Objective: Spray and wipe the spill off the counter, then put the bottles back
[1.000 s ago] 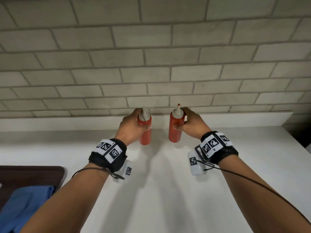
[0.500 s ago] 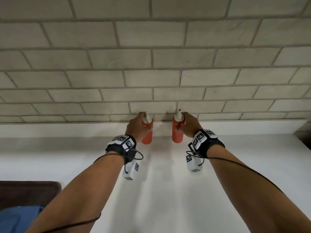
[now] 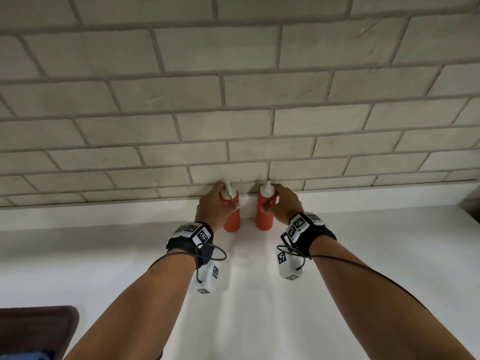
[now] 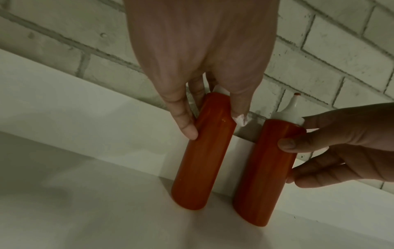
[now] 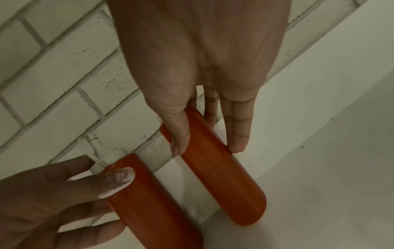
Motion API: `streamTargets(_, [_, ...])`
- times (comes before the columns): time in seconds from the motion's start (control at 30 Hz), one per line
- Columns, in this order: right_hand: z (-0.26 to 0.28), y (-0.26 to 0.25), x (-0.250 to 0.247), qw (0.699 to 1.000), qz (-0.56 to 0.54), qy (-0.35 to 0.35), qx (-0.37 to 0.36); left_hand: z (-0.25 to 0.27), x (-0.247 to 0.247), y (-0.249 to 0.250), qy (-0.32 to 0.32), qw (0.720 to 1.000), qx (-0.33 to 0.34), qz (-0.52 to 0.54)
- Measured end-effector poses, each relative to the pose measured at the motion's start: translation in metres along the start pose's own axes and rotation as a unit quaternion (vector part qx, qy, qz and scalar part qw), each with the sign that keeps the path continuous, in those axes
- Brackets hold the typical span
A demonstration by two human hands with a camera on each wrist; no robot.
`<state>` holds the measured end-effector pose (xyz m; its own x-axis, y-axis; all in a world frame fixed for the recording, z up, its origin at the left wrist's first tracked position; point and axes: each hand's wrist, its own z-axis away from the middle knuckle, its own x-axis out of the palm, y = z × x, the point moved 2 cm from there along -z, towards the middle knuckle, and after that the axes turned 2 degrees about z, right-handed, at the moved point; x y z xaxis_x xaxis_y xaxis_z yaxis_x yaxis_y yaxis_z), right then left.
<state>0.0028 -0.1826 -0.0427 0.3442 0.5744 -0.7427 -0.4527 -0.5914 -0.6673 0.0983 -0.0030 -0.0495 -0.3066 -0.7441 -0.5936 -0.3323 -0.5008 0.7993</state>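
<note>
Against the brick wall (image 3: 233, 100), on the counter (image 3: 259, 307), my left hand (image 3: 211, 207) grips one red bottle (image 3: 232, 219) and my right hand (image 3: 283, 203) grips the other bottle (image 3: 263, 216), both upright.

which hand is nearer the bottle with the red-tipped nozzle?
Right. The right hand grips the red-tipped bottle itself, thumb in front. The left hand is one bottle over, holding the other red bottle to its left.

Two bottles stand side by side on the counter (image 3: 363, 255), against the wall (image 3: 233, 100). My left hand (image 3: 211, 207) holds the left bottle (image 3: 232, 219), my right hand (image 3: 283, 202) the right bottle (image 3: 264, 216).
</note>
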Motion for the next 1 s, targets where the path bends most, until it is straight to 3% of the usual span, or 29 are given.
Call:
streamTargets(0.43, [0.000, -0.010, 0.017, 0.999, -0.034, -0.022, -0.016, 0.001, 0.010, 0.011, -0.023, 1.000, 0.012, -0.012])
streamTargets(0.73, [0.001, -0.009, 0.018, 0.999, -0.042, -0.017, -0.021, 0.000, 0.018, 0.009, -0.007, 0.999, 0.033, -0.018])
streamTargets(1.0, [0.005, 0.003, 0.018, 0.998, -0.039, -0.047, -0.003, 0.005, 0.016, 0.000, -0.026, 1.000, 0.015, -0.005])
